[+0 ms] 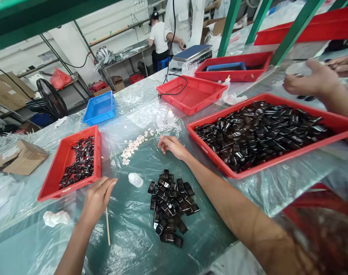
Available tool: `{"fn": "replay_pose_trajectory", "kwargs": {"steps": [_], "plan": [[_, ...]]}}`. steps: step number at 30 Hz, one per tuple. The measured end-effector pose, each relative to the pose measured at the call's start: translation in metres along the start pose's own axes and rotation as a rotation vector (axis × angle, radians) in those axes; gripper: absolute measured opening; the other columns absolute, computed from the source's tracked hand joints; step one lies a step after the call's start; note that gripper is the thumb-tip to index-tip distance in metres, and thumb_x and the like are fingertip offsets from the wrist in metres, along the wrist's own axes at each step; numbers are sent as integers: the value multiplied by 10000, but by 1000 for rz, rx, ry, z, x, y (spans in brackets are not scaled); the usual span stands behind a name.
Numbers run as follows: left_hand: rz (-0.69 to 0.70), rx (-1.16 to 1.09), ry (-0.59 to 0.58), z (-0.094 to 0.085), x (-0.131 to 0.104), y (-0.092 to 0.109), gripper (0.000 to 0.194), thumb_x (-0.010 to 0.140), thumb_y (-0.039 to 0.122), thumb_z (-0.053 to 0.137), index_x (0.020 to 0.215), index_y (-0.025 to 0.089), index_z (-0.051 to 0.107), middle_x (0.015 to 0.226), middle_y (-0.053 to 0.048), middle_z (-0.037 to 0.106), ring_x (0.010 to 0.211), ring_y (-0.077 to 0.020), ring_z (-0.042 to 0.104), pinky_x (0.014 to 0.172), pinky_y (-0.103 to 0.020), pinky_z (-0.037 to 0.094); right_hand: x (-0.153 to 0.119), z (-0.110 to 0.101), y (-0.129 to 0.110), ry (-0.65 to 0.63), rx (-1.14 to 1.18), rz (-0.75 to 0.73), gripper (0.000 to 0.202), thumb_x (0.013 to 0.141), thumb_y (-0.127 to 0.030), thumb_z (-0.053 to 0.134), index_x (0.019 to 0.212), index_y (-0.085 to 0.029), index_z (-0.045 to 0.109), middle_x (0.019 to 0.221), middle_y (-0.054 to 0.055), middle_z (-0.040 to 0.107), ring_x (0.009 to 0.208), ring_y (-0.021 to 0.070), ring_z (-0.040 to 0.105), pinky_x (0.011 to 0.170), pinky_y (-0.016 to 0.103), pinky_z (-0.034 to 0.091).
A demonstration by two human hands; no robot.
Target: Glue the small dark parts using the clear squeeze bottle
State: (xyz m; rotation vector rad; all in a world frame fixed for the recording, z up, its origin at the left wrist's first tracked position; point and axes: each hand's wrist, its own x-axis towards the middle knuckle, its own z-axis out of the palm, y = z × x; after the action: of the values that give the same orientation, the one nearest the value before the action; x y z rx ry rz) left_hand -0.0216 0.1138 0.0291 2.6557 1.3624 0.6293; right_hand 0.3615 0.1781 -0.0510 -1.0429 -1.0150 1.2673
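Tabletop [128,229], covered in clear film, carries trays and loose small parts. Left hand [97,198], at near left, has thumb and fingertips drawn narrowly together. A thin stick [108,227] protrudes beneath it toward the near side, apparently lodged in the palm, presumably to leave the fingertips free; whether these also pinch something small cannot be told. Right hand [174,147] is half curled beyond the black parts [174,198], beside the right end of the white pieces [131,149]; whether it grips anything cannot be determined.

Black parts lie heaped at near middle, between the forearms, apart from both hands; the spot is judged chosen for short reach from either side. White pieces are spread in a loose band on the far side, likely so that they lie singly within reach. White container [135,179] rests between left hand and heap. Tissue [56,218] lies at near left, out of the middle.

Left tray [97,152] and right tray [207,152] both hold similar dark parts, the right far more; raised walls presumably prevent scattering. Bottle [170,117] stands upright beyond the right hand, probably against leakage. Another person's hand [314,82] is at far right.
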Motion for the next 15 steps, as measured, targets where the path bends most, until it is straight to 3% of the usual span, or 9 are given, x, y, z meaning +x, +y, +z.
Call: {"fn": "replay_pose_trajectory", "kwargs": {"steps": [5, 9, 12, 15], "plan": [[-86, -207, 123, 5, -51, 10, 342, 925, 330, 621, 913, 582, 852, 765, 11, 829, 650, -348, 798, 663, -535, 682, 0, -1, 3, -34, -74, -28, 628, 922, -790, 733, 737, -192, 683, 629, 3, 605, 585, 130, 579, 544, 258, 498], [-182, -230, 163, 1, -62, 17, 311, 891, 395, 599, 897, 599, 833, 715, 12, 793, 571, -361, 773, 565, -545, 650, 1, 0, 5, -49, -127, -45, 611, 916, -780, 734, 744, -196, 690, 623, -6, 597, 581, 126, 573, 538, 252, 492], [-184, -220, 169, -3, -60, 17, 268, 868, 433, 589, 658, 482, 748, 584, 8, 712, 473, -339, 708, 485, -505, 596, 2, 1, 8, -54, -163, -62, 625, 907, -802, 725, 735, -202, 688, 616, -13, 590, 565, 125, 568, 532, 252, 484], [-174, -186, 111, -7, -61, 11, 427, 854, 482, 576, 459, 336, 508, 428, 16, 528, 333, -282, 539, 363, -436, 442, 4, 2, 9, -56, -191, -76, 642, 909, -827, 696, 729, -211, 679, 608, -20, 581, 552, 127, 562, 528, 257, 482]]}}
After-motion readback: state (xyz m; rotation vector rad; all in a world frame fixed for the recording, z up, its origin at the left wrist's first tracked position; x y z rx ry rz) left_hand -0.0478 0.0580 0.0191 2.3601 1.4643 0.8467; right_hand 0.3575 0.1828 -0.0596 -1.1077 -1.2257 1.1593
